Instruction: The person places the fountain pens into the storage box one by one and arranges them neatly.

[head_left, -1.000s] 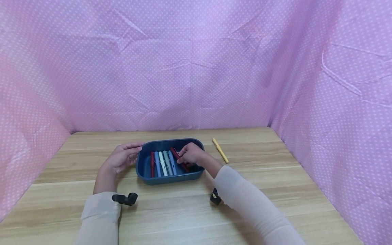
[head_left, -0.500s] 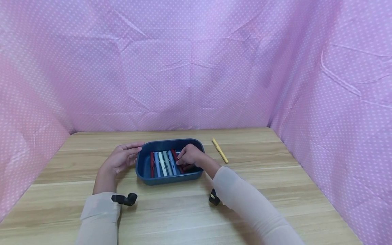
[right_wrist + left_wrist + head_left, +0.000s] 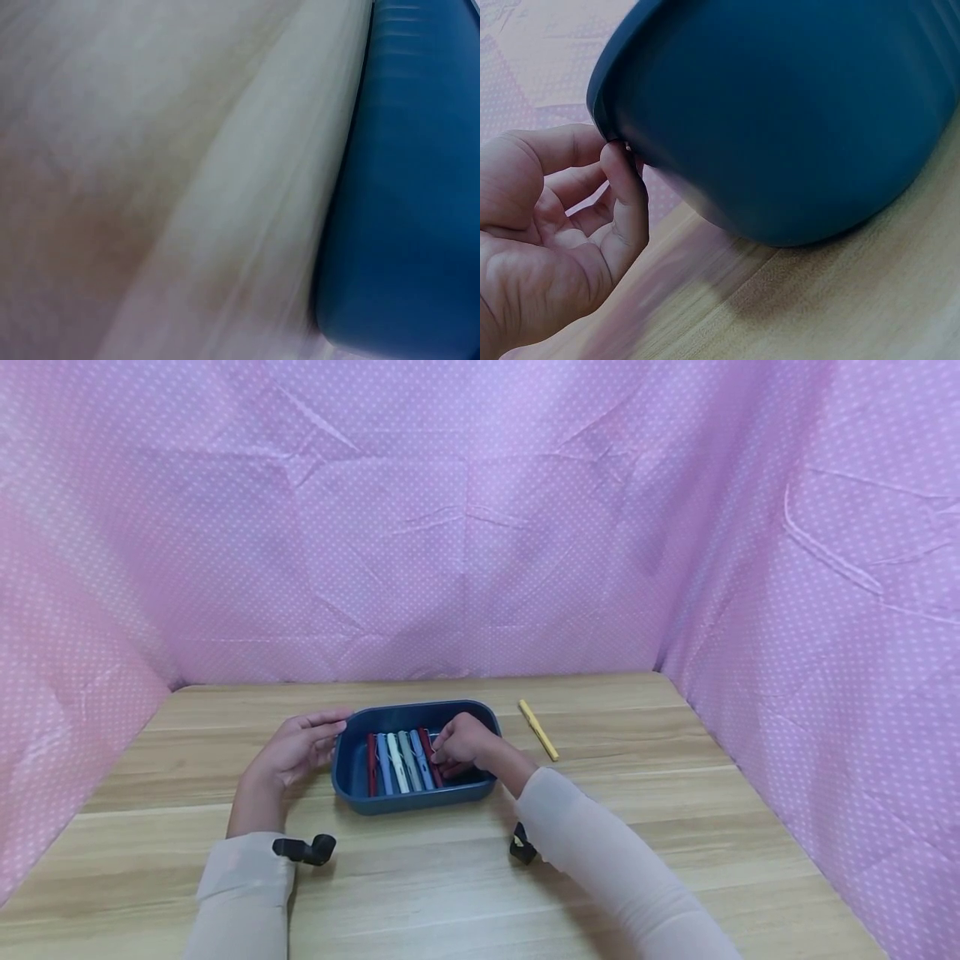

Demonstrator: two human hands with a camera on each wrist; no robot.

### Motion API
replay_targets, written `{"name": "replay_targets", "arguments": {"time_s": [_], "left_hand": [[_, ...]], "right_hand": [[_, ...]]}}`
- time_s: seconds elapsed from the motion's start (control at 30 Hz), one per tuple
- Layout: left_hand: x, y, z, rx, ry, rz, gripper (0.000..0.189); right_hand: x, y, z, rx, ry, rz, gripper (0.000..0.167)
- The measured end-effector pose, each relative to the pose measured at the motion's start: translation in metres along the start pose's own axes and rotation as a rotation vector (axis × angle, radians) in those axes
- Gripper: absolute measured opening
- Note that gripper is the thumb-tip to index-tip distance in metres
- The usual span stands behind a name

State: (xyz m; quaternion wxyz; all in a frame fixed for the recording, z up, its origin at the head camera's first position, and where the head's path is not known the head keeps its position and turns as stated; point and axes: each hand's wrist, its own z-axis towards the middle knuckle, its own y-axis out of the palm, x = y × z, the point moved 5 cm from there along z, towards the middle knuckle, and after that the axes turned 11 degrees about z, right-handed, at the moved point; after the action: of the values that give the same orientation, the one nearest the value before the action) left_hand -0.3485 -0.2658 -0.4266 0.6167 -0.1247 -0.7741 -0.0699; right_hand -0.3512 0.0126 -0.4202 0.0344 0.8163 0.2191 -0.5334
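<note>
A dark blue rectangular box [image 3: 420, 804] stands on the table, with several pens lying side by side inside. From the left come a dark red pen [image 3: 372, 764], a blue pen [image 3: 385, 764], a pale pen [image 3: 398, 762], a grey-green pen [image 3: 410, 762] and another blue pen [image 3: 422, 760]. My left hand [image 3: 296, 750] pinches the box's left rim between thumb and finger, which the left wrist view shows closely. Reaching inside, my right hand [image 3: 467, 745] holds a second dark red pen [image 3: 427, 745] against the row; its fingertips are partly hidden. The right wrist view leaves this hand out.
A yellow pen [image 3: 538, 730] lies on the wooden table [image 3: 420, 893], right of the box. Pink dotted cloth [image 3: 465, 527] hangs behind the table and along both sides. Each wrist carries a black camera mount [image 3: 305, 849].
The second dark red pen has swung from slanted to nearly parallel with the row and sits against the blue pen. My right hand moved slightly left with it; the left hand stayed put.
</note>
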Motion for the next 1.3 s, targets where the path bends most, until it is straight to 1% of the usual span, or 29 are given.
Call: {"name": "replay_targets", "arguments": {"time_s": [0.17, 0.4, 0.47, 0.7, 0.87, 1.1, 1.3], "left_hand": [[0.000, 0.001, -0.001, -0.005, 0.009, 0.003, 0.035], [0.001, 0.001, -0.001, 0.000, 0.011, 0.014, 0.033], [0.002, 0.002, -0.001, -0.002, 0.012, 0.014, 0.033], [0.002, 0.002, 0.000, 0.002, 0.002, -0.006, 0.033], [0.000, 0.001, 0.000, 0.000, -0.005, -0.016, 0.034], [0.001, 0.001, -0.001, 0.006, -0.004, -0.023, 0.032], [0.001, 0.001, -0.001, 0.004, -0.010, -0.028, 0.034]], "right_hand": [[-0.002, -0.003, -0.002, 0.002, 0.003, 0.016, 0.007], [-0.006, -0.008, -0.006, -0.030, -0.026, 0.065, 0.005], [-0.008, -0.010, -0.007, -0.035, -0.034, 0.084, 0.008], [-0.013, -0.019, -0.010, -0.041, -0.047, 0.139, 0.025], [-0.019, -0.026, -0.015, -0.042, -0.079, 0.138, 0.028], [-0.032, -0.041, -0.027, -0.010, -0.139, 0.167, 0.027], [-0.032, -0.061, -0.032, 0.027, -0.155, 0.186, 0.021]]}}
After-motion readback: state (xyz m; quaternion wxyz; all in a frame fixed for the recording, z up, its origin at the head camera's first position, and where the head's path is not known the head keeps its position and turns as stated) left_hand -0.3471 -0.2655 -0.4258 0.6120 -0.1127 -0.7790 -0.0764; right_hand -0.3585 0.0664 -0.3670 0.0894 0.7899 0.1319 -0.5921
